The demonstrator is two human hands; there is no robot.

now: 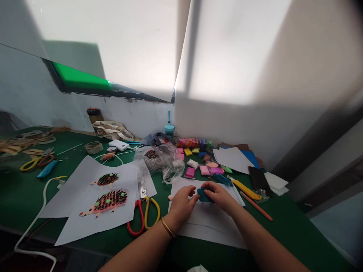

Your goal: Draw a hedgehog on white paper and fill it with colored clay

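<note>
A flattened piece of teal modelling clay is between my two hands, above a white sheet of paper with faint drawn lines. My right hand pinches the clay from its right side. From the left, my left hand, with a yellow bangle at the wrist, curls its fingers, and its thumb tip meets the clay's edge. Just left of the sheet lie large scissors with one red and one yellow handle. A small pale pink clay bit rests by the paper's left edge.
Two papers bear hedgehog pictures on the left. Behind my hands are coloured clay packets and a clear plastic bag. A yellow cutter, an orange stick and a dark phone lie right. A white cable hangs over the front edge.
</note>
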